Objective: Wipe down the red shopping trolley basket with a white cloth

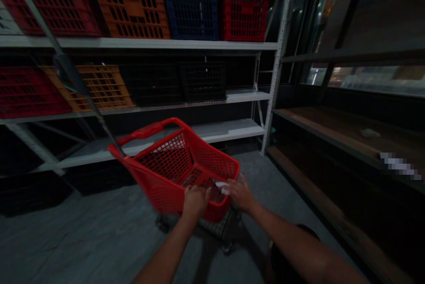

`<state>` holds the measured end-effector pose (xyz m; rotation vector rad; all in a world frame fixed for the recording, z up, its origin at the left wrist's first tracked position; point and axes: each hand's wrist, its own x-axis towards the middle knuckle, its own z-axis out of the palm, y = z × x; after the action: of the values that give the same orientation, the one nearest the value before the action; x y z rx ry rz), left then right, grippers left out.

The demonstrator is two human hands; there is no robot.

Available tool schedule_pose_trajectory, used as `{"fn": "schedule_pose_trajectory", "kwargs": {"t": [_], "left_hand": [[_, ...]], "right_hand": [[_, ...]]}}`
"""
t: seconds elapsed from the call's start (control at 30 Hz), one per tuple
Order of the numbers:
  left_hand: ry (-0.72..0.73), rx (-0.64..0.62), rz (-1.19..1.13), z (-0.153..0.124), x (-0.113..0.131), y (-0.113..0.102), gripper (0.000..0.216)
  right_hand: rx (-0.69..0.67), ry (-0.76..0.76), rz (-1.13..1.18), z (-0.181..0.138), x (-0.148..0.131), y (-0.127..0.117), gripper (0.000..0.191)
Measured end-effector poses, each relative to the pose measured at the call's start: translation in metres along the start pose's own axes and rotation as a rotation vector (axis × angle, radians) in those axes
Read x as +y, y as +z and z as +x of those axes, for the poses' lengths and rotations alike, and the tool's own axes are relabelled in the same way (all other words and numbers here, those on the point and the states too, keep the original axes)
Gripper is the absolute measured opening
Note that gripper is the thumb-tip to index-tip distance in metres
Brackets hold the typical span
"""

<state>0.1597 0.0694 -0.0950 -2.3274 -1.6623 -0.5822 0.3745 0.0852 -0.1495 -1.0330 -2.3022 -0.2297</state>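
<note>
A red plastic shopping cart [159, 189] stands on the floor in front of me, its handle pointing to the far left. My left hand [195, 201] is closed over the near rim of the cart's basket. Beside the near right corner, my right hand [242, 195] pinches a small white cloth or tissue [222, 185]; which of the two I cannot tell. The cloth hangs just over the inside of the basket. A pole [99, 116] rises from the cart's handle end toward the upper left. Only the mesh shows inside the basket.
White metal shelving [186, 45] behind the cart bears several plastic crates, among them an orange crate [131, 7] and a blue crate [191, 9]. To the right stand brown shelves [332, 129] with a small pale crumpled thing [369, 133]. Grey concrete floor [83, 239] surrounds the cart.
</note>
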Motion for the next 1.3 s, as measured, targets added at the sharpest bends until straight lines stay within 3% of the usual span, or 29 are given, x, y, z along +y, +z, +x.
{"fn": "schedule_pose_trajectory", "kwargs": {"t": [0.1, 0.2, 0.27, 0.37, 0.43, 0.5, 0.57, 0.77, 0.83, 0.93, 1.07, 1.13, 1.2, 1.3], "left_hand": [[0.013, 0.012, 0.012, -0.004, -0.008, 0.001, 0.050], [0.002, 0.037, 0.029, -0.002, -0.006, 0.003, 0.051], [-0.004, 0.039, 0.030, 0.001, -0.003, 0.005, 0.052], [-0.007, 0.035, 0.026, 0.003, 0.000, 0.006, 0.053], [-0.008, 0.032, 0.021, 0.004, -0.001, 0.007, 0.053], [-0.001, 0.032, 0.015, 0.002, -0.002, 0.008, 0.051], [0.011, 0.039, 0.004, 0.000, -0.004, 0.008, 0.049], [-0.004, 0.042, -0.040, -0.002, 0.001, 0.006, 0.044], [-0.016, 0.040, -0.036, 0.000, 0.007, 0.005, 0.043], [-0.033, 0.039, -0.030, 0.004, 0.014, 0.005, 0.042], [-0.034, 0.021, -0.040, 0.007, 0.018, 0.007, 0.043], [-0.031, 0.011, -0.051, 0.007, 0.018, 0.007, 0.043], [-0.025, 0.003, -0.062, 0.006, 0.018, 0.005, 0.042], [-0.009, -0.002, -0.075, 0.001, 0.019, 0.001, 0.041]], "right_hand": [[-0.075, 0.128, -0.039, 0.024, 0.035, -0.009, 0.035], [-0.042, 0.293, -0.079, 0.035, 0.041, -0.008, 0.041], [0.014, 0.337, -0.056, 0.028, 0.019, 0.001, 0.044], [0.105, 0.314, 0.035, 0.003, -0.043, 0.017, 0.048], [0.119, 0.282, 0.092, -0.012, -0.084, 0.023, 0.054], [0.090, 0.263, 0.124, -0.020, -0.106, 0.024, 0.060], [0.060, 0.285, 0.120, -0.019, -0.100, 0.022, 0.059], [-0.003, 0.551, 0.020, 0.027, 0.003, 0.018, 0.048], [-0.006, 0.598, 0.009, 0.036, 0.017, 0.020, 0.049], [0.058, 0.567, 0.041, 0.025, -0.006, 0.025, 0.050], [0.111, 0.440, 0.120, -0.015, -0.079, 0.025, 0.055], [0.094, 0.418, 0.156, -0.027, -0.102, 0.021, 0.058], [0.085, 0.446, 0.174, -0.029, -0.105, 0.020, 0.058], [0.103, 0.541, 0.159, -0.018, -0.075, 0.023, 0.054]]}}
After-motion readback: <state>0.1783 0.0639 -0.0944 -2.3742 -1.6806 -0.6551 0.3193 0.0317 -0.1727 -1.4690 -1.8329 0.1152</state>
